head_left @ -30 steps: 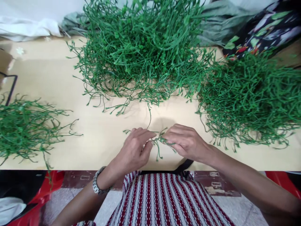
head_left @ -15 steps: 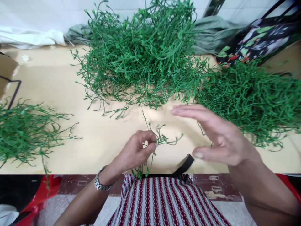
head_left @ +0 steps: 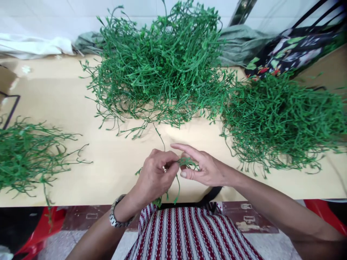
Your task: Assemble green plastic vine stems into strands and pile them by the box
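My left hand [head_left: 159, 173], with a metal watch on its wrist, pinches a thin green branched plant stem [head_left: 187, 162], artificial-looking, near the table's front edge. Some of its strands trail below the fingers, and a thin stalk extends away from me. My right hand [head_left: 203, 168] is just to the right, its thumb and forefinger apart around the stem's branching tips. Whether its other fingers touch the strands is hard to see. Beyond both hands lies a big heap of similar green stems [head_left: 162, 68].
Another pile of green stems [head_left: 282, 119] is at the right, and a smaller one [head_left: 24, 155] at the left. A floral cloth bag [head_left: 287, 54] stands at the back right by a cardboard box [head_left: 314, 68]. A black strap [head_left: 210, 196] hangs at the table edge.
My right hand has moved left and closer in, from clear of the stem to around its tips. My left hand keeps its pinch, its wrist turned slightly.
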The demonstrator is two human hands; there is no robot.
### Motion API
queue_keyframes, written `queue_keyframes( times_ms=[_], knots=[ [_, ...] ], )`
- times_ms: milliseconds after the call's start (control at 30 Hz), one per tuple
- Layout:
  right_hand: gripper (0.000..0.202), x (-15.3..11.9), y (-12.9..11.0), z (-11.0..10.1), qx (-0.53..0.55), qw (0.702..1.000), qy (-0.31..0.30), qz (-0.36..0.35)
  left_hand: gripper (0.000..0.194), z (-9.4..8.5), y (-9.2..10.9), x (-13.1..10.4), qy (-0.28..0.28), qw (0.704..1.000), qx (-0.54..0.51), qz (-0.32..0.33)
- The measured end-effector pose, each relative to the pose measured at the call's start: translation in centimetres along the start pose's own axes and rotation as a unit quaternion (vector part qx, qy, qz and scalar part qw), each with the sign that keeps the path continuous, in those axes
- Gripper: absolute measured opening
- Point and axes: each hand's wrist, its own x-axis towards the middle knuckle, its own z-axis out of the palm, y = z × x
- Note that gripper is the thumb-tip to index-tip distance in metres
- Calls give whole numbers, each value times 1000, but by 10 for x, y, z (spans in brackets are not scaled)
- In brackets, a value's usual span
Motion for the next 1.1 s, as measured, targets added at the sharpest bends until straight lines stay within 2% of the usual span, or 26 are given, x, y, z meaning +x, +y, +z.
queue_keyframes(
  times_ms=[100, 167, 233, 333, 433, 533, 633, 767, 867, 967, 1100],
  knots=[
    [79, -4, 2, -5, 107, 992, -56, 22, 17, 2, 0, -1, 19, 988, 135, 69],
    [79, -5, 3, -8, 148, 986, -79, 14, 17, 3, -1, -1, 27, 970, 215, 109],
    [69, -5, 4, -8, 170, 982, -80, 14, 17, 6, 0, -2, 35, 952, 269, 144],
    [43, -3, 4, 1, 176, 982, -49, 50, 17, 10, 1, -3, 36, 939, 301, 165],
    [24, -3, 6, 11, 131, 988, -24, 76, 15, 11, 1, -2, 10, 955, 259, 144],
    [20, -4, 6, 10, 55, 995, -3, 86, 14, 6, 2, 0, -49, 983, 158, 79],
    [20, -5, 3, 4, 42, 996, 6, 85, 12, 2, 2, 4, -89, 994, 53, 17],
    [20, -4, 2, 0, 86, 993, 21, 80, 11, 2, -1, 6, -61, 996, -62, -20],
    [19, -2, 2, 1, 75, 993, 39, 85, 11, 3, -2, 4, -54, 994, -79, -52],
    [19, -1, 1, 0, -4, 997, 13, 71, 11, 1, -1, 2, -81, 990, -80, -82],
    [21, 0, 0, -3, -94, 995, -27, 10, 10, -2, -4, 0, -149, 975, -134, -100]
  ],
)
